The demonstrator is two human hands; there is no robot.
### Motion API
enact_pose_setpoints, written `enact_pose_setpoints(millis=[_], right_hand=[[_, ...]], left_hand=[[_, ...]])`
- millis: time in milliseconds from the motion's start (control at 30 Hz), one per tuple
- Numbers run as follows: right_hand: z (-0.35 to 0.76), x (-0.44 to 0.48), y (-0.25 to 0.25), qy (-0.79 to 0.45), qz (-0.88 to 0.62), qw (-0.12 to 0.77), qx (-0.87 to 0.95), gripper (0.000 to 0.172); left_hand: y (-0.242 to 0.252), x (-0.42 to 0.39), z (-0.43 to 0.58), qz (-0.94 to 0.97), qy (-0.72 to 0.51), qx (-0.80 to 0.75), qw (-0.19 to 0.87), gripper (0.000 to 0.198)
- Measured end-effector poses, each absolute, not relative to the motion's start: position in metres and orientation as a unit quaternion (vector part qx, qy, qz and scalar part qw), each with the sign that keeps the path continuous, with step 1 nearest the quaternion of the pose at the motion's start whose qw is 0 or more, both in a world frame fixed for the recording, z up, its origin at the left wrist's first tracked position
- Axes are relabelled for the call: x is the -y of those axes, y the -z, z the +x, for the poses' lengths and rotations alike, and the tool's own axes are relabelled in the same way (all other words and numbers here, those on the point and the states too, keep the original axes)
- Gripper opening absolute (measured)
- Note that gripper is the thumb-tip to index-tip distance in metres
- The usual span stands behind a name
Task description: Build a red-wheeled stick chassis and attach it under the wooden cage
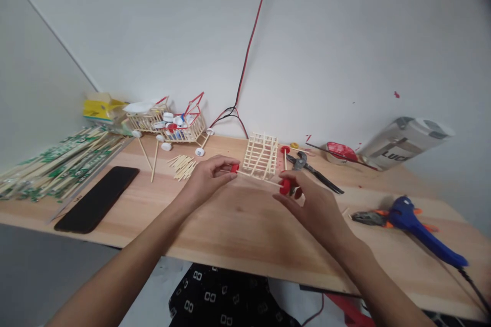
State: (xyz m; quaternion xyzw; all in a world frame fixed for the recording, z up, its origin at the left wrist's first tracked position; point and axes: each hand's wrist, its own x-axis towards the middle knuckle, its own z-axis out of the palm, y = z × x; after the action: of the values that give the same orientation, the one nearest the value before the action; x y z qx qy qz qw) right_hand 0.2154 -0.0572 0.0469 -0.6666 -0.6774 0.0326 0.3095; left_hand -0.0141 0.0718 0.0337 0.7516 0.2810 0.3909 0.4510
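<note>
My left hand pinches a red bottle cap at the left end of a thin wooden stick. My right hand pinches a second red cap at the stick's right end. Both hands hold this axle just above the wooden table. Right behind the stick stands a small lattice frame of wooden sticks.
Black pliers lie beside the frame. A blue glue gun lies at the right. At the left are a black phone, wrapped chopsticks, loose sticks and a finished stick cart with white caps. A red cable hangs down the wall.
</note>
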Motion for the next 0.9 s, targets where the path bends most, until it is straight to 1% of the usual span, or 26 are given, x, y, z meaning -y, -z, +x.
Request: enact_pose_setpoints(millis=[200,367,533,667,900], right_hand=[[0.186,0.088,-0.034,-0.073,-0.646,0.308,0.694,0.034],[0.168,0.109,-0.018,-0.138,-0.62,0.302,0.71,0.034],[0.161,0.116,-0.004,-0.184,-0.623,0.285,0.705,0.033],[0.16,0.114,0.004,-0.197,-0.623,0.28,0.703,0.032],[0.16,0.112,0.009,-0.185,-0.62,0.273,0.712,0.033]], left_hand=[[-0.034,-0.047,-0.044,0.738,-0.321,-0.284,0.522,0.026],[-0.037,-0.018,-0.07,0.73,-0.289,-0.312,0.535,0.025],[-0.027,0.0,-0.087,0.721,-0.277,-0.342,0.535,0.026],[-0.017,0.004,-0.092,0.712,-0.268,-0.361,0.539,0.027],[-0.009,-0.002,-0.091,0.693,-0.286,-0.368,0.551,0.029]])
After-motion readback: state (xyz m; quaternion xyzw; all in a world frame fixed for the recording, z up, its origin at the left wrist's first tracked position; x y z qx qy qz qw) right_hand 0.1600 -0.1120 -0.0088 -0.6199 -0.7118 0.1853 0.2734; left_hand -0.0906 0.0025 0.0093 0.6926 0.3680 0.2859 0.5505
